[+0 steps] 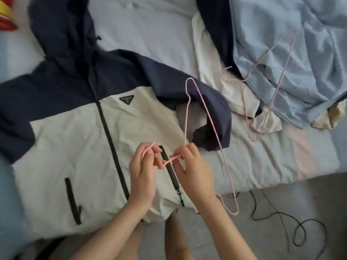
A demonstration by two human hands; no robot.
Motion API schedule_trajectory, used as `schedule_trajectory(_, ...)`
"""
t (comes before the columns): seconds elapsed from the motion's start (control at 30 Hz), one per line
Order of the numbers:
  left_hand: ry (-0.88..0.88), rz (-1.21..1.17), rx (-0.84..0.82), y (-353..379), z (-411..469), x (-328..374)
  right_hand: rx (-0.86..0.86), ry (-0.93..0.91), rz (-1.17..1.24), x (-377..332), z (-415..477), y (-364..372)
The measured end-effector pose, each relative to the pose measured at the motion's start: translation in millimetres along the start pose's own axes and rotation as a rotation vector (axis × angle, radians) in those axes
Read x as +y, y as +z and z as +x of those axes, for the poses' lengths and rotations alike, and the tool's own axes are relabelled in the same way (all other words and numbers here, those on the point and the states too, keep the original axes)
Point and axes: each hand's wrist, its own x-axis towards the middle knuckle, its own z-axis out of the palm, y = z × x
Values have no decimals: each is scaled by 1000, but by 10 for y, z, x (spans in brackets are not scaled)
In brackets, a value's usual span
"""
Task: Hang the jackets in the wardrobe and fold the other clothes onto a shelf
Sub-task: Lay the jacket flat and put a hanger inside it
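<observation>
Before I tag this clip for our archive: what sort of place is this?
Probably a bedroom: a bed, a navy-and-white jacket spread flat on it beside a heap of light blue fabric, and a pink wire hanger held above.

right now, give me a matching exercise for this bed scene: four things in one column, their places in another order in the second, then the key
Things
1. navy and white jacket
2. near pink hanger
3. far pink hanger
4. black cord

Places
a. on the floor beside the bed
b. pinched by the left hand and the right hand
c. spread front up on the bed
d. lying across the light blue garment

Pairs: 1-c, 2-b, 3-d, 4-a
</observation>
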Motion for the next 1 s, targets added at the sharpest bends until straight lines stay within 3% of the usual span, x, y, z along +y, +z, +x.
schedule_trajectory(0.1, 37, 39, -64, -358, -141, -211, 51, -82, -70, -162, 114, 324)
schedule_trajectory(0.2, 61, -1, -87, -611, -183, -334, 46, -276, -133, -390, 227, 518)
schedule_trajectory(0.3, 49, -19, 28, -963, -29, -347, 1, -407, -236, -769, 480, 720)
schedule_trajectory(0.4, 18, -12, 127, -1269, 170, -336, 123, -333, -260, -1062, 839, 857)
schedule_trajectory(0.47, -9, 37, 190, -1488, 304, -356, 77, -267, -205, -1255, 1134, 932)
schedule_trajectory(0.57, -42, 100, 246, -1784, 449, -425, -293, -199, -387, -1278, 1501, 1291)
schedule_trajectory(0.67, -98, 113, 237, -1964, 526, -506, -589, 45, -456, -1136, 1604, 1774)
schedule_trajectory(0.77, -137, 132, 215, -2081, 559, -612, -547, 178, -465, -1055, 1568, 2119)
schedule_trajectory(1.0, -220, 205, 134, -2239, 718, -785, -530, 90, -464, -1118, 1597, 2187)
